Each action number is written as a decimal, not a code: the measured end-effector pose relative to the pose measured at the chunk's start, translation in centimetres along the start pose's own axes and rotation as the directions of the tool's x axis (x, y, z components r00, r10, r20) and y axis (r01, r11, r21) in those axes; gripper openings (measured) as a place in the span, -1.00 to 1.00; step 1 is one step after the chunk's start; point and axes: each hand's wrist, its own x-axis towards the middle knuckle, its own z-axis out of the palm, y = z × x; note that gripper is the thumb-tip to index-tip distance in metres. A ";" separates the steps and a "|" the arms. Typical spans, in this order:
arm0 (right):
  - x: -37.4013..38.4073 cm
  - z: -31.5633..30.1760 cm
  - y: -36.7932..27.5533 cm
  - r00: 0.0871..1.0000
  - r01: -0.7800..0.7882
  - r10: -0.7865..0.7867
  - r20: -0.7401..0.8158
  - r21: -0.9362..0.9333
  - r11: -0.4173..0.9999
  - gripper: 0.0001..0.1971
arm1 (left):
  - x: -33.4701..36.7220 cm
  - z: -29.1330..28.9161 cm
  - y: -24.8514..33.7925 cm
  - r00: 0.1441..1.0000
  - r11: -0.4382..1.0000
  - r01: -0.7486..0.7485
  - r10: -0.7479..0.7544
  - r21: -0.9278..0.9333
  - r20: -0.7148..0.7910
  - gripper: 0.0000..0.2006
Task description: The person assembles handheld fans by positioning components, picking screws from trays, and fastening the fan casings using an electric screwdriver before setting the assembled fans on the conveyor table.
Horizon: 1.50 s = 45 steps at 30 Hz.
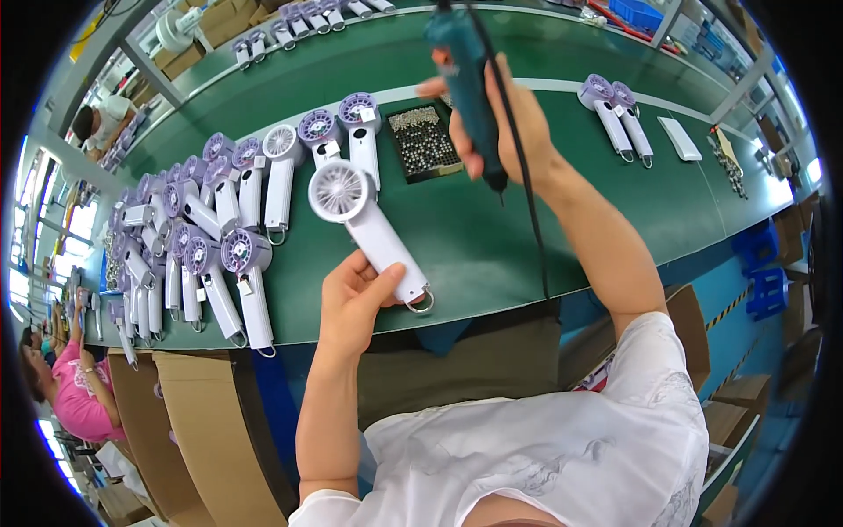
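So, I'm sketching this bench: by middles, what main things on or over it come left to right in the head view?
Crowded fans, white fan in the left hand, parts tray, power screwdriver in the right hand, paired fans, flat white piece.

The desk (pixel 500 241) looks smooth and coated, with a soft sheen around the black tray (pixel 432 176). Inside the tray, small parts (pixel 417 133) glint like metal. Just below the tray, the white fan (pixel 383 246) is smooth satin plastic with a shiny metal ring (pixel 424 304). Right of the tray, the driver (pixel 475 98) has a teal, plastic-looking casing. Left of the tray, the clustered fans (pixel 256 312) combine white and purple plastic. Well below-left of it, the carton (pixel 202 422) is matt cardboard; below-right, the shirt (pixel 544 457) is soft cloth.
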 end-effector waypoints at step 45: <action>5.6 1.9 5.3 0.967 0.158 -0.119 -0.225 0.168 0.973 -0.80 | 2.9 0.2 -0.7 0.982 0.983 0.178 -0.180 0.040 0.056 -0.69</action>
